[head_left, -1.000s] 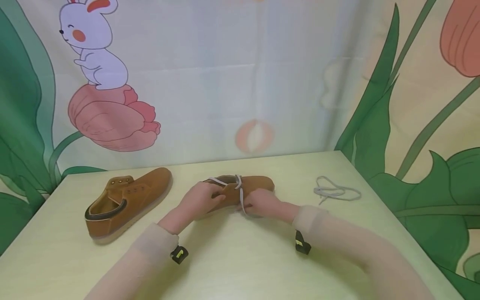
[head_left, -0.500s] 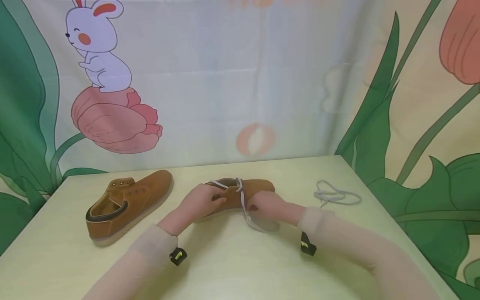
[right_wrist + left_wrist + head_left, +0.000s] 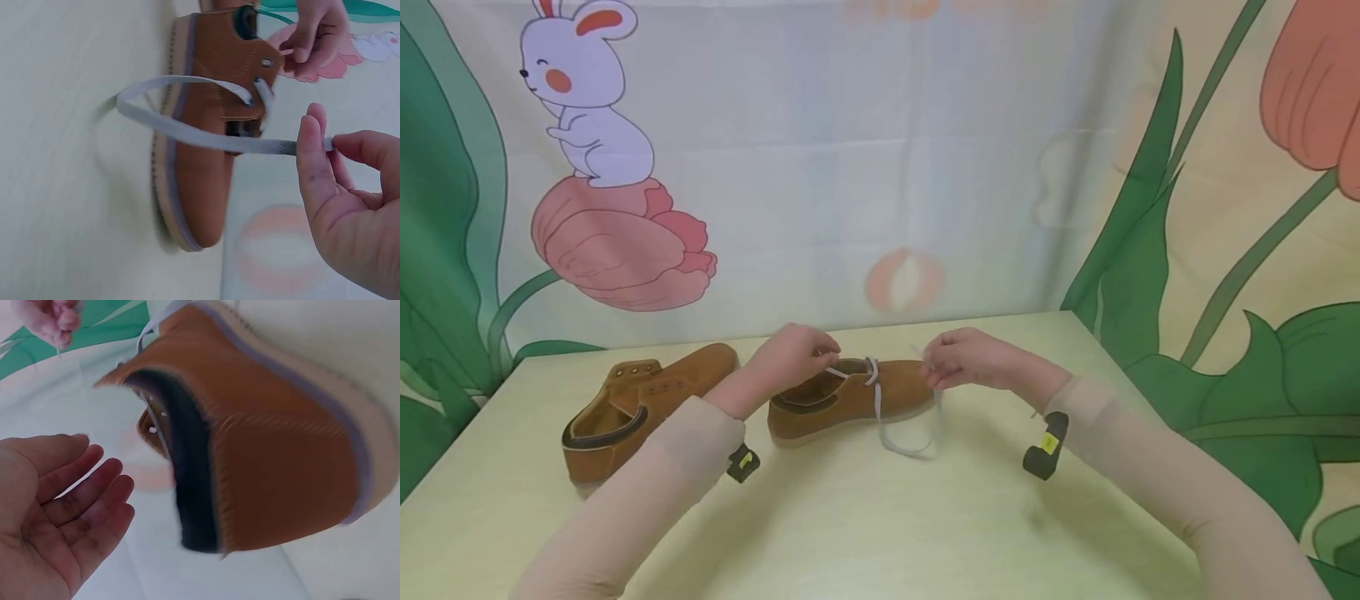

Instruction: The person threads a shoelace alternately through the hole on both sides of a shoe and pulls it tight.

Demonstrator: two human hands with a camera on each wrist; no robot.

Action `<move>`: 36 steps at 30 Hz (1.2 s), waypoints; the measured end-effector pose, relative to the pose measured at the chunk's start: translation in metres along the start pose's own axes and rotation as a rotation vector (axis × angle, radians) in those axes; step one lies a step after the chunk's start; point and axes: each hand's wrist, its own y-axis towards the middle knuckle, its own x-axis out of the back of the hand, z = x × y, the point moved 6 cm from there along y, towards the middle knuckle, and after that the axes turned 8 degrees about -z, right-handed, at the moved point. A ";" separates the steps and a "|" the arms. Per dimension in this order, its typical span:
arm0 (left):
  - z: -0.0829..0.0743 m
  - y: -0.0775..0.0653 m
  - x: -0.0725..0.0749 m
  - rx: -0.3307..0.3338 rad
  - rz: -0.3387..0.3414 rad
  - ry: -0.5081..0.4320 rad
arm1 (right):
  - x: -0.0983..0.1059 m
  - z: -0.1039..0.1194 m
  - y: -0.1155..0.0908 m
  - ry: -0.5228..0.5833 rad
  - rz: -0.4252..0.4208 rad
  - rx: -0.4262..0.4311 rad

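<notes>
A brown shoe (image 3: 895,392) stands on the table, toe to the right, with a pale grey shoelace (image 3: 880,417) threaded through its front eyelets. My right hand (image 3: 973,358) is raised near the toe and pinches one end of this lace between thumb and fingers; in the right wrist view the lace (image 3: 206,139) loops from an eyelet out to the fingertips. My left hand (image 3: 793,358) hovers over the shoe's opening, near the lace's other end. In the left wrist view its fingers (image 3: 112,472) are relaxed and slightly bent, beside the shoe's collar (image 3: 194,469), with no lace showing between them.
A second brown shoe (image 3: 681,375), without a lace, stands at the left, partly behind my left sleeve (image 3: 655,492). The pale table (image 3: 850,533) ends at a printed cloth (image 3: 805,208) behind. My right forearm covers the spot where a loose lace lay.
My left hand has let go of the shoe's side and risen over its opening. My right hand has lifted up and right, drawing the lace end out from the shoe.
</notes>
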 end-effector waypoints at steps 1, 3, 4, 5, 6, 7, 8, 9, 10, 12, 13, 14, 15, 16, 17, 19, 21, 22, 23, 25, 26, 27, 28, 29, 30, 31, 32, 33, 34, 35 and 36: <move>0.001 0.005 0.000 0.009 0.019 0.002 | 0.003 0.004 -0.001 0.010 -0.003 0.002; 0.004 0.013 -0.001 0.026 0.076 0.005 | 0.007 0.012 -0.002 -0.005 -0.020 0.015; 0.004 0.018 -0.003 0.020 0.095 0.017 | 0.009 0.016 -0.002 -0.030 -0.031 0.028; 0.005 0.021 -0.004 0.021 0.115 0.023 | 0.010 0.020 -0.001 -0.057 -0.043 0.041; 0.006 0.024 -0.005 0.019 0.133 0.032 | 0.011 0.023 -0.001 -0.081 -0.056 0.051; 0.006 0.027 -0.008 0.025 0.151 0.039 | 0.010 0.026 0.000 -0.102 -0.066 0.060; 0.007 0.029 -0.010 0.034 0.170 0.044 | 0.009 0.029 0.001 -0.127 -0.078 0.070; 0.008 0.031 -0.012 0.050 0.187 0.047 | 0.008 0.032 0.003 -0.153 -0.089 0.079; 0.009 0.032 -0.014 0.061 0.203 0.050 | 0.005 0.036 0.004 -0.185 -0.102 0.094; 0.010 0.034 -0.017 0.088 0.232 0.054 | 0.000 0.044 0.008 -0.249 -0.120 0.129; 0.011 0.035 -0.019 0.094 0.240 0.058 | -0.004 0.048 0.010 -0.286 -0.127 0.152; 0.012 0.036 -0.020 0.095 0.246 0.062 | -0.007 0.051 0.012 -0.320 -0.136 0.174; 0.012 0.037 -0.020 0.092 0.248 0.064 | -0.010 0.055 0.014 -0.352 -0.140 0.199; 0.013 0.039 -0.021 0.081 0.251 0.066 | -0.013 0.059 0.016 -0.377 -0.143 0.222; 0.014 0.041 -0.021 0.073 0.251 0.062 | -0.016 0.063 0.017 -0.405 -0.143 0.245; 0.015 0.044 -0.021 0.042 0.250 0.060 | -0.020 0.068 0.021 -0.460 -0.150 0.280; 0.017 0.046 -0.022 0.027 0.252 0.050 | -0.021 0.072 0.025 -0.512 -0.157 0.310; 0.017 0.047 -0.022 0.016 0.253 0.051 | -0.022 0.074 0.026 -0.538 -0.161 0.320; 0.017 0.047 -0.021 0.012 0.250 0.052 | -0.022 0.076 0.027 -0.569 -0.169 0.331; 0.018 0.047 -0.021 0.008 0.245 0.055 | -0.022 0.080 0.030 -0.617 -0.185 0.346; 0.018 0.046 -0.021 0.009 0.240 0.055 | -0.022 0.081 0.032 -0.644 -0.194 0.356; 0.018 0.046 -0.021 0.011 0.236 0.056 | -0.021 0.083 0.034 -0.674 -0.204 0.369; 0.019 0.046 -0.021 0.013 0.233 0.056 | -0.020 0.084 0.036 -0.711 -0.215 0.385; 0.019 0.046 -0.022 0.017 0.230 0.054 | -0.020 0.086 0.039 -0.744 -0.226 0.399; 0.020 0.046 -0.022 0.021 0.227 0.053 | -0.019 0.087 0.042 -0.782 -0.239 0.418; 0.021 0.047 -0.023 0.021 0.223 0.056 | -0.018 0.088 0.045 -0.815 -0.251 0.438; 0.021 0.047 -0.024 0.019 0.220 0.059 | -0.017 0.089 0.048 -0.845 -0.262 0.451; 0.021 0.048 -0.025 0.023 0.221 0.060 | -0.018 0.089 0.052 -0.865 -0.267 0.465; 0.021 0.049 -0.025 0.017 0.217 0.067 | -0.018 0.088 0.055 -0.881 -0.268 0.475; 0.021 0.049 -0.026 0.015 0.217 0.070 | -0.019 0.086 0.058 -0.887 -0.264 0.480; 0.020 0.049 -0.027 0.013 0.213 0.069 | -0.021 0.083 0.061 -0.894 -0.256 0.482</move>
